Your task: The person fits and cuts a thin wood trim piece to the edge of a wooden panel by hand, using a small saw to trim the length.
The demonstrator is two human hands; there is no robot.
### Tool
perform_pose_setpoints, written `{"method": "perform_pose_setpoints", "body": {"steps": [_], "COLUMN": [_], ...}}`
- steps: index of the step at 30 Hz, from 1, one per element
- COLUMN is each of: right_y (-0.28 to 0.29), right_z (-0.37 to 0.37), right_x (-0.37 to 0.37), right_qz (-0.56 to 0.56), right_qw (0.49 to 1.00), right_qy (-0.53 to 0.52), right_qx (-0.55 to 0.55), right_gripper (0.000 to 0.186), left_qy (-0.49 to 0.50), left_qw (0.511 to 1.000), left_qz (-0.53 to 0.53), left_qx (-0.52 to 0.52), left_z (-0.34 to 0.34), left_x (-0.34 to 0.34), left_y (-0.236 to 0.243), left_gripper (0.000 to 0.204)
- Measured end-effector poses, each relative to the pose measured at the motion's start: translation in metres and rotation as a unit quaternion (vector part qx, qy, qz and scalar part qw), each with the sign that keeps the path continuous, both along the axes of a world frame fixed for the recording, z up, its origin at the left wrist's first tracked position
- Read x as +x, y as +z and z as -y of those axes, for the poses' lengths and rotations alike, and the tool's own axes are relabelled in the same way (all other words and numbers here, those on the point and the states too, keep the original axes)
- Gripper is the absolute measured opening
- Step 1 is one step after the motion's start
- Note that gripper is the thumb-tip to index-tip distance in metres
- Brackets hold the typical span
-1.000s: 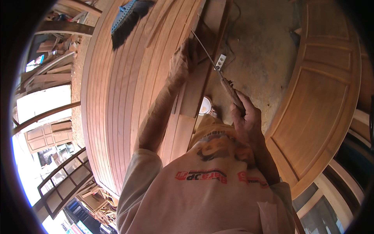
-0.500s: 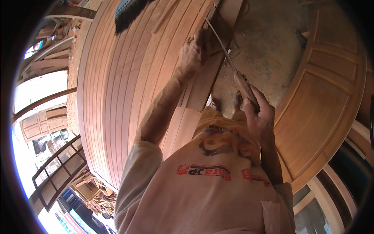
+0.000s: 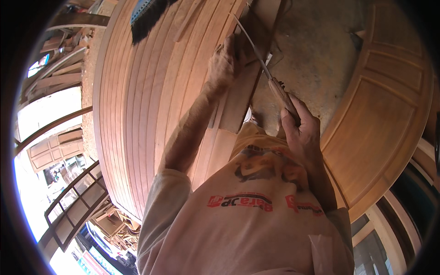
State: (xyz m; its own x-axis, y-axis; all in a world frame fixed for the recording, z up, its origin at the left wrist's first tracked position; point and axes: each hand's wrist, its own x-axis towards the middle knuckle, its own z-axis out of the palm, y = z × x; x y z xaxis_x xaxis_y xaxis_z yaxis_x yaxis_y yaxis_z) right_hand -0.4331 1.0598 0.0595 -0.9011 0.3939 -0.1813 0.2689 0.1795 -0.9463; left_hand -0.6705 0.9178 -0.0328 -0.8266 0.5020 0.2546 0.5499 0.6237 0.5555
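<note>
My right hand [image 3: 300, 121] is closed round the wooden handle of a handsaw [image 3: 264, 67]. The saw's thin blade shows almost edge-on and slants up to the left, its far end over the edge of a wooden board [image 3: 244, 98]. That board lies along the right side of a bench of wooden planks [image 3: 156, 87]. My left hand [image 3: 223, 62] presses down on the board's left side, left of the blade, with its fingers curled over the wood. Its fingertips are partly hidden.
A blue brush with dark bristles [image 3: 149, 20] lies at the far end of the planks, near a loose wood strip [image 3: 189, 20]. At right stands a panelled wooden door [image 3: 373, 123], beyond a strip of dusty floor [image 3: 311, 59]. Wood pieces and frames are stacked at left.
The saw and my right hand have shifted slightly up and to the left. My left hand stays curled on the board. The view has tilted a little.
</note>
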Motion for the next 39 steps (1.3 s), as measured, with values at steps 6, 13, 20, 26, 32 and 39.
{"method": "perform_pose_setpoints", "body": {"steps": [6,13,20,26,32,39], "right_y": [0.019,-0.005,-0.002,0.000,-0.001,-0.005], "right_z": [-0.008,-0.008,-0.004,-0.008,-0.003,0.000], "right_x": [-0.023,-0.032,-0.020,-0.037,-0.041,-0.040], "right_qz": [0.031,-0.028,-0.039,0.004,-0.027,-0.017], "right_qw": [0.999,0.998,0.999,1.000,0.999,1.000], "right_qy": [0.035,0.017,-0.005,0.012,0.005,-0.009], "right_qx": [-0.001,0.049,0.017,0.018,0.039,0.018], "right_gripper": [0.039,0.033,0.033,0.031,0.033,0.029], "left_qy": [0.001,-0.017,-0.026,-0.020,-0.029,-0.036], "left_qw": [1.000,1.000,0.999,0.998,0.999,0.997], "left_qz": [0.012,-0.010,-0.042,-0.060,-0.029,-0.053], "left_qx": [-0.004,-0.001,0.018,0.018,0.019,0.042], "left_z": [-0.002,-0.005,0.002,-0.004,-0.005,-0.004], "left_x": [0.000,0.002,-0.007,-0.003,-0.001,-0.006], "left_y": [0.005,0.010,-0.004,0.001,0.006,-0.005], "left_gripper": [0.045,0.044,0.041,0.038,0.037,0.033]}}
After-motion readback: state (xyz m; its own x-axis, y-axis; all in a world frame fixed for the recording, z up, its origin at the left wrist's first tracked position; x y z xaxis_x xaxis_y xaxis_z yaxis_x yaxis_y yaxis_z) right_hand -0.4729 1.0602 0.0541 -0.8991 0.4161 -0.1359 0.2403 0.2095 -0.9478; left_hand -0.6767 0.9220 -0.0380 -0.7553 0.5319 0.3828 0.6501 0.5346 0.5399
